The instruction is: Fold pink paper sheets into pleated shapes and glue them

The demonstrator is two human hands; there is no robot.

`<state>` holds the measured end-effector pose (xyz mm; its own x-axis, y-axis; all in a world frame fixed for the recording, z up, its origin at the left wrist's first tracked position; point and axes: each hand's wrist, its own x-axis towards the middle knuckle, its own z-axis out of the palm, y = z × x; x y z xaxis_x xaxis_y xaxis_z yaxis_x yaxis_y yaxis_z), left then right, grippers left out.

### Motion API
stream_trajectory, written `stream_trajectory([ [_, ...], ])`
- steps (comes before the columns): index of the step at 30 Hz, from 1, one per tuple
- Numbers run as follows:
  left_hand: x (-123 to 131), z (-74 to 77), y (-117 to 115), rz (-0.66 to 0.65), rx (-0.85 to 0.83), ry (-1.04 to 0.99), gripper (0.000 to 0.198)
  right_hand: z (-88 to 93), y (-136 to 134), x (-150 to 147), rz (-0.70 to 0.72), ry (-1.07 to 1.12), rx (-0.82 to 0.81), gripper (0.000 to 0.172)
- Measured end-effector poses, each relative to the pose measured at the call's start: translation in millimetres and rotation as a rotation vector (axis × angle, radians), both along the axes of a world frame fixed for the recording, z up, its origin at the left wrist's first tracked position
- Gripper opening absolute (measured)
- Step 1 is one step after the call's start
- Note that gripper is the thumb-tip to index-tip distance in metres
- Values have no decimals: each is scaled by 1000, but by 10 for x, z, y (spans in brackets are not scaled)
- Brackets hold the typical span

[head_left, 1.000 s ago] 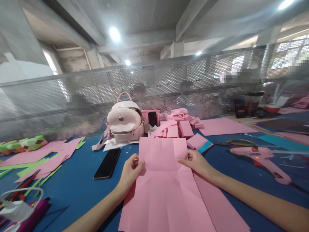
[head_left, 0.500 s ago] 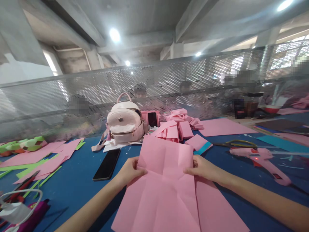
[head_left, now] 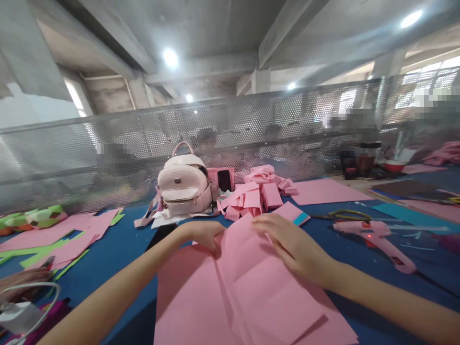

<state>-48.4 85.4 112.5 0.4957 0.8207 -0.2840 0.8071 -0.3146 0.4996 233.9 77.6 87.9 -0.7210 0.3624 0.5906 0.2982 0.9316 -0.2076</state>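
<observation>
A large creased pink paper sheet [head_left: 247, 292] lies on the blue table [head_left: 118, 268] in front of me. My left hand [head_left: 204, 233] curls its fingers over the sheet's far left edge and grips it. My right hand [head_left: 291, 244] lies on the sheet's far right part, fingers stretched out and pressing the paper down. A second pink sheet [head_left: 338, 326] lies beneath it on the right.
A pink backpack [head_left: 184, 184] stands at the back, a black phone [head_left: 225, 180] propped beside it. Folded pink paper pieces [head_left: 258, 191] are piled to its right. A pink glue gun [head_left: 377, 237] and scissors [head_left: 350, 214] lie at right. Pink and green strips [head_left: 61, 239] lie at left. People sit behind a mesh screen [head_left: 251, 124].
The sheet has swung round and now lies lower and flatter. My left hand moved to its far edge. My right hand let go of the edge and now lies flat on top.
</observation>
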Motion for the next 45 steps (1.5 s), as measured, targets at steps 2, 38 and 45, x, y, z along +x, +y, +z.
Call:
stream_trajectory([
  [2,111,-80,73,-5,19,97,23,-31,-85,-72,109,-147,161,32],
  [38,41,-1070,-174,280,828,-149,33,-593,403,-311,241,-508,-45,48],
  [45,0,-984,-192,215,688,-69,18,-615,370,-326,184,-394,-47,40],
])
